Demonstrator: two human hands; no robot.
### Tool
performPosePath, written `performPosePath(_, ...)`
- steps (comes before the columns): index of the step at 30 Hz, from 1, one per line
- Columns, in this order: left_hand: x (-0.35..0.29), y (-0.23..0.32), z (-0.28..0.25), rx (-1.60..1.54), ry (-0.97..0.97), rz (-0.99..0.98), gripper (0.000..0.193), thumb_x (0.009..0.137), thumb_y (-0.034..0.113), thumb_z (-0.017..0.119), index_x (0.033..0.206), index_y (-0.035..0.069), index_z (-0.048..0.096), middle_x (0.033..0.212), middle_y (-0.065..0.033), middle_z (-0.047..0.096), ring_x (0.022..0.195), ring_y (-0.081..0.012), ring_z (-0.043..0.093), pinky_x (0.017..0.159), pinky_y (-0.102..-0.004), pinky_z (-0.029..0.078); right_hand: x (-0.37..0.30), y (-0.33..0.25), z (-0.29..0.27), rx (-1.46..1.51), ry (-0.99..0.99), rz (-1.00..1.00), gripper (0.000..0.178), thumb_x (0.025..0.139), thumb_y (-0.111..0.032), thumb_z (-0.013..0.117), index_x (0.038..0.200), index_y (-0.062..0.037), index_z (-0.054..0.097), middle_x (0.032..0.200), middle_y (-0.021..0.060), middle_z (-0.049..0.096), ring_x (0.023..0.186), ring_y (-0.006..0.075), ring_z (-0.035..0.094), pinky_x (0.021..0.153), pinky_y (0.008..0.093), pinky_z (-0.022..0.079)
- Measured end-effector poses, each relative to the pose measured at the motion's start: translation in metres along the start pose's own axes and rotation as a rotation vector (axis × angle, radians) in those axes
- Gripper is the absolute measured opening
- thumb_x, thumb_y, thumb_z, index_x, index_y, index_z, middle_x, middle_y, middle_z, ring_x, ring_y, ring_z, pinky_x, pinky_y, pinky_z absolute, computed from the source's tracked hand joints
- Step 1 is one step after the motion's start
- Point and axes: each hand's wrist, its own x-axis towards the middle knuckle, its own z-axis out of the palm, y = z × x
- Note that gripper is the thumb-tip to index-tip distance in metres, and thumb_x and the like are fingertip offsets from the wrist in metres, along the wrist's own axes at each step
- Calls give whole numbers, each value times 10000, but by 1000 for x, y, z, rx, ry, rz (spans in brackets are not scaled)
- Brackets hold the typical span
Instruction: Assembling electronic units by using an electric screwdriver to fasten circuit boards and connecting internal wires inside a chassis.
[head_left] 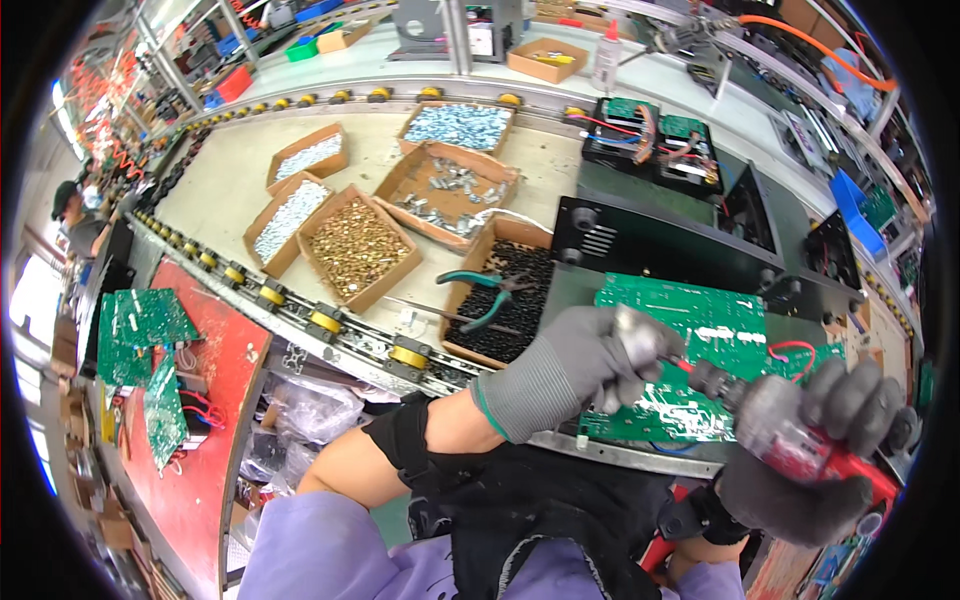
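My right hand (pixel 800 500), in a grey glove, is wrapped round a red power screwdriver (pixel 765 425) at the right. Its bit points left, toward my left hand (pixel 590 365). That hand, gloved too, has its fingers curled together by the bit's tip; whatever they pinch is hidden and smeared by motion. Beneath both hands a large green circuit board (pixel 690 315) lies solder side up. Behind the board stands a black metal housing (pixel 660 235) with slots in its side. Green-handled pliers (pixel 485 290) rest on a box of small black screws (pixel 515 325), left of the board.
Cardboard boxes hold gold screws (pixel 355 245), silver screws (pixel 455 127) and metal clips (pixel 450 190). A roller rail (pixel 325 318) edges the bench. More circuit boards (pixel 150 320) lie on a red table (pixel 200 440) at left. Black units with wiring (pixel 650 145) stand at the back.
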Motion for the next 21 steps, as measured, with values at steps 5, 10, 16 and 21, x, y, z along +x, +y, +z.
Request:
performPosePath(5, 29, 42, -107, 632, 336, -134, 388, 949, 383, 683, 1110, 31, 705, 898, -63, 712, 622, -126, 634, 541, -251, 502, 24, -30, -38, -48, 17, -9, 449, 775, -362, 725, 855, -83, 383, 837, 18, 310, 759, 132, 319, 657, 259, 280)
performPosePath(10, 68, 59, -249, 1590, 665, -203, 288, 870, 296, 699, 1075, 98, 744, 994, -139, 736, 941, -292, 701, 852, -406, 544, 39, -55, -84, -144, 11, -36, 407, 811, -310, 706, 932, -67, 403, 859, 34, 336, 782, 147, 341, 663, 275, 301)
performPosePath(16, 101, 17, -280, 1807, 469, -320, 277, 865, 185, 636, 1113, 110, 732, 1121, -178, 722, 1067, -378, 686, 944, -463, 536, 45, -88, -106, -257, -3, -83, 417, 844, -277, 689, 1071, -37, 434, 891, 56, 389, 803, 173, 386, 676, 305, 350)
performPosePath(21, 90, 29, -310, 1956, 582, -92, 207, 856, 182, 662, 1018, 95, 755, 998, -191, 716, 949, -397, 688, 841, -471, 535, 44, -121, -122, -368, -71, -147, 449, 871, -249, 675, 1187, -12, 460, 918, 74, 434, 821, 195, 423, 686, 331, 390)
